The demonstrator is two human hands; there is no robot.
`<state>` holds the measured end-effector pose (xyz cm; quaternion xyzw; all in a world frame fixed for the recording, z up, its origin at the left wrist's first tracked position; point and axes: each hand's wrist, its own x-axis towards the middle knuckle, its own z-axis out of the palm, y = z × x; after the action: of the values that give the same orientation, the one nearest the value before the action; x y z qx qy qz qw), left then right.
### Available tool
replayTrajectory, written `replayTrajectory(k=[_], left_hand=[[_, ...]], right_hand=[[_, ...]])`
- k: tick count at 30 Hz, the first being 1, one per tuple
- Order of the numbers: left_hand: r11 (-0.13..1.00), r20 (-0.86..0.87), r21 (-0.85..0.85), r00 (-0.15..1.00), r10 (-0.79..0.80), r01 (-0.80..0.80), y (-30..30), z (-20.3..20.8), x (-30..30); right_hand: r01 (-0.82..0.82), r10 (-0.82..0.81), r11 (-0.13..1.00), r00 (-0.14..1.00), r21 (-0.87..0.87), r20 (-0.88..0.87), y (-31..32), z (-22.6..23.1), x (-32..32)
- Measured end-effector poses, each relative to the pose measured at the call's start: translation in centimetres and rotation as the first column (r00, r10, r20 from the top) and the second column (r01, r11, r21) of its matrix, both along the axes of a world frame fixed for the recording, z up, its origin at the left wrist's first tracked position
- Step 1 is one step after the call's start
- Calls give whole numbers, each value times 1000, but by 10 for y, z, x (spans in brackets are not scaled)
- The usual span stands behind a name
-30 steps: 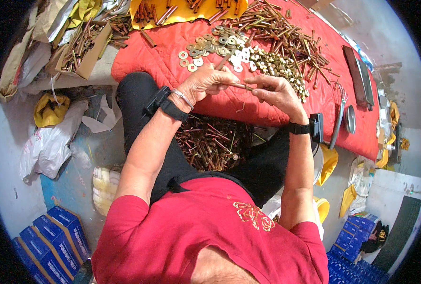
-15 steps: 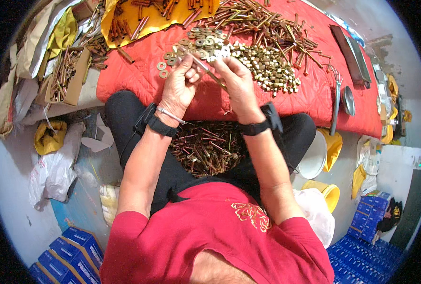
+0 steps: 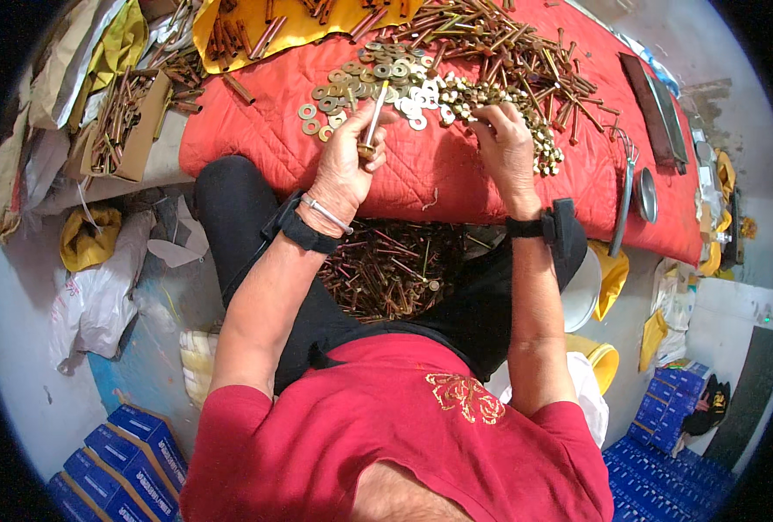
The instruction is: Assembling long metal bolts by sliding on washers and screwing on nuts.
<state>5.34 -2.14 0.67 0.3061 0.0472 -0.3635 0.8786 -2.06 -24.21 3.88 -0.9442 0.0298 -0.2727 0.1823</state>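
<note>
My left hand [image 3: 345, 165] is closed around a bolt [image 3: 374, 123], whose shiny shaft points up and away while its head shows at the lower end, by the fingers. At the left edge of a heap of small brass-coloured nuts [image 3: 545, 155], my right hand [image 3: 510, 152] has its thumb and fingers pinched together. Whatever lies between those fingertips is hidden. Flat round washers [image 3: 326, 104] are scattered just beyond my left hand. Past the nuts lies a pile of long bolts [image 3: 526, 48].
A red quilted cloth [image 3: 256, 157] covers the work surface. Metal tubes lie on a yellow sheet [image 3: 295, 36] at the back and in a cardboard box [image 3: 143, 130] at left. Many bolts fill a heap [image 3: 386, 278] between my legs. Tongs [image 3: 622, 196] lie at right.
My right hand has left the bolt and moved right to the nuts. My left hand keeps the bolt, now tilted more upright.
</note>
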Motion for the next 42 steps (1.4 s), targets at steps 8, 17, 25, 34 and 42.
replayTrajectory(k=[8,17,25,34,42], left_hand=[[981,149,120,974,-171,154,-4,1,-12],[976,243,128,949,-202,175,1,6,-22],[973,293,162,933,-208,166,4,20,-23],[949,253,83,914,-316,305,4,14,-20],[847,222,11,825,-520,531,9,18,-11]], right_hand=[[-110,78,942,990,-316,-114,-17,-13,5],[-194,324,366,943,910,71,42,31,-2],[-255,367,370,923,893,112,44,21,-5],[-267,428,564,904,782,0,35,37,-13],[-336,469,828,853,448,-227,37,62,-24]])
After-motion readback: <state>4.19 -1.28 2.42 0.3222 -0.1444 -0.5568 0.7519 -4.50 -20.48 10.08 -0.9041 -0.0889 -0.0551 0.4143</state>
